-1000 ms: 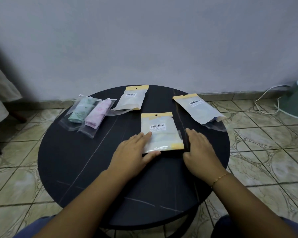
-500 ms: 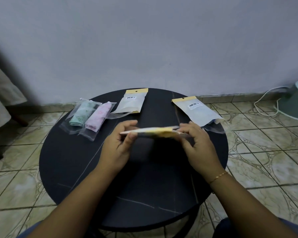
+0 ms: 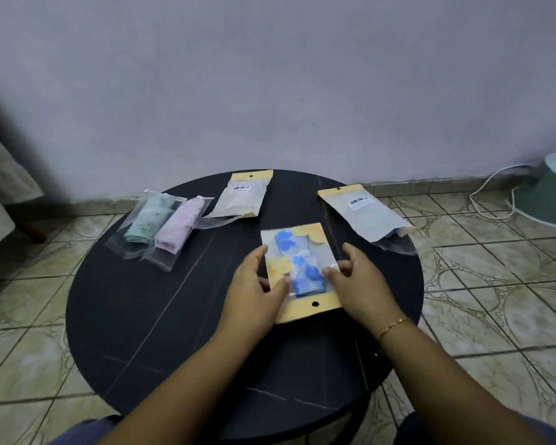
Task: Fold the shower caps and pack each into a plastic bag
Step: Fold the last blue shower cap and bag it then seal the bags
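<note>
**Both hands on the blue-flower pack, table centre**

Your left hand (image 3: pixel 254 281) sits at the left edge of the front pack (image 3: pixel 300 268), thumb laid on the clear face, fingers mostly straight, so pressing more than gripping. Your right hand (image 3: pixel 355 277) is at the right edge, thumb tip on the film, fingers loosely spread. Prob. both are there to flatten and square the pack on the round black table (image 3: pixel 142 316).

- Front pack: clear side up, yellow header w/ hang hole toward you, folded blue-floral shower cap (image 3: pixel 302 268) showing inside.
- Far left: two clear bags, green cap (image 3: pixel 148 220) and pink cap (image 3: pixel 180 228), side by side, touching.
- Far centre: label-side-up bag (image 3: pixel 243 200); far right another (image 3: pixel 363 216), its open end overhanging the table rim.

Hard to make out: contents of the two label-up bags; whether the front pack is sealed; your left fingertips. Fabric at far left and a green object w/ cord at right are cut off by frame.
</note>
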